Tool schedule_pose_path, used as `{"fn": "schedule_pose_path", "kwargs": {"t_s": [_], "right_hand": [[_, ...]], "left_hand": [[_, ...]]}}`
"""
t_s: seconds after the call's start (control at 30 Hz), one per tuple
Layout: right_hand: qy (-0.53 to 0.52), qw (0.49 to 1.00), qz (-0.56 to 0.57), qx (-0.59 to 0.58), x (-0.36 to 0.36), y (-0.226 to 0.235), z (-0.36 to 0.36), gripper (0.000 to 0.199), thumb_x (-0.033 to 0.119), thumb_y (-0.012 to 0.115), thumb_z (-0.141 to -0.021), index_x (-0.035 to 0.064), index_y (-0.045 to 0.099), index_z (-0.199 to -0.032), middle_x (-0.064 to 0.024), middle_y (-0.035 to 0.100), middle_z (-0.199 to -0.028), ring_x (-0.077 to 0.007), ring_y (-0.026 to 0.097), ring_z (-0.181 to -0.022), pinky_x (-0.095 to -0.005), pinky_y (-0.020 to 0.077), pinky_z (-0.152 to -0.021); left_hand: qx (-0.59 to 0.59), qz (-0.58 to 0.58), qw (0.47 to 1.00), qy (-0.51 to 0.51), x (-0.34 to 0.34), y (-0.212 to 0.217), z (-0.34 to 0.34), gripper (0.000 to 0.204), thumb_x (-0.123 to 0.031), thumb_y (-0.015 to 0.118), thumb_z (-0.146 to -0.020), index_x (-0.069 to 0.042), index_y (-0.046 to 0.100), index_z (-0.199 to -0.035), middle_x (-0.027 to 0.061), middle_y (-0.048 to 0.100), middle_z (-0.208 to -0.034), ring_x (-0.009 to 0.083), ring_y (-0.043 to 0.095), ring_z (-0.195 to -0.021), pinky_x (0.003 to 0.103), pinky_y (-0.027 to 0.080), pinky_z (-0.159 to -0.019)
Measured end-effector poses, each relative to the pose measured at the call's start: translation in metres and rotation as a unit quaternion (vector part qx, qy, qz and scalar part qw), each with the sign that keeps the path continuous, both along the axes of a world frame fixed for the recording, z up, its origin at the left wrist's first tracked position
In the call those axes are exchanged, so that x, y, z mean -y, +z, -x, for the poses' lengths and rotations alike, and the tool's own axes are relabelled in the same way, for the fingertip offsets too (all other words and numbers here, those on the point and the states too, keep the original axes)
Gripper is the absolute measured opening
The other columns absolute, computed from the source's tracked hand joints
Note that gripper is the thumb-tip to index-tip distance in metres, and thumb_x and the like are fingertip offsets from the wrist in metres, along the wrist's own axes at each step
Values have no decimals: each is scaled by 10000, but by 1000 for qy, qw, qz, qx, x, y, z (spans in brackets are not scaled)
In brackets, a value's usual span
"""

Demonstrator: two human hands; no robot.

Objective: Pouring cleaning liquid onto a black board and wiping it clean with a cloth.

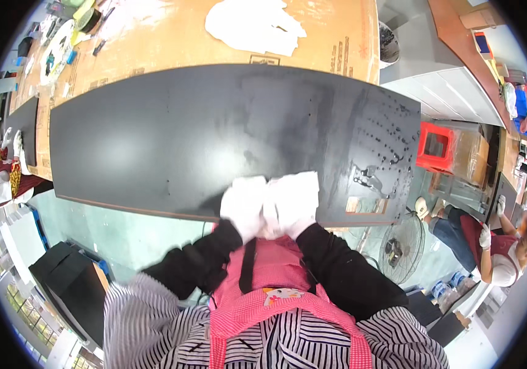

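A long black panel (214,129) lies across the surface in front of me. Wet smears run over its middle, and drops and small puddles of liquid (371,178) dot its right end, near a rectangular cutout. At the panel's near edge, my left hand (248,212) and my right hand (295,222), both seemingly in white gloves, are side by side. Between and over them is a folded white cloth (297,189), resting on the panel. Both hands look closed on it; the white of the gloves and cloth merges, so single fingers are hard to make out.
Brown cardboard (153,37) covers the table, with a crumpled white cloth (254,27) at the far side. To the right stand a red stool (435,147) and a floor fan (401,249). Other people work at far left and right. Black panels (70,277) stack at lower left.
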State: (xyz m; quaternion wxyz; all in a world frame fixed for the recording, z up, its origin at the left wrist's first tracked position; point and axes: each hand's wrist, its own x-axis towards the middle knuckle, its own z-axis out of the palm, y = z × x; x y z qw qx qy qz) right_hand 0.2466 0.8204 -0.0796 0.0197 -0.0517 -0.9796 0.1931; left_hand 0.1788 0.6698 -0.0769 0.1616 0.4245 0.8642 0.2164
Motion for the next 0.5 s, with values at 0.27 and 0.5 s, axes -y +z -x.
{"fn": "schedule_pose_path", "kwargs": {"t_s": [0.27, 0.5], "right_hand": [[-26, 999, -23, 2, -69, -3, 165, 284, 329, 604, -921, 111, 728, -789, -153, 720, -779, -357, 721, -780, -470, 526, -704], [-79, 981, -113, -139, -114, -13, 192, 362, 365, 555, -1006, 120, 702, -783, -122, 722, -756, -350, 714, -740, -485, 537, -715]], "left_hand": [[-119, -63, 990, 46, -74, -42, 167, 382, -312, 542, -976, -70, 700, -1225, 170, 739, -1185, 346, 696, -1113, 422, 535, -1001], [-98, -43, 992, 62, -137, 54, 173, 294, -353, 686, -817, -110, 780, -953, 172, 765, -1004, 367, 735, -959, 472, 583, -850]]}}
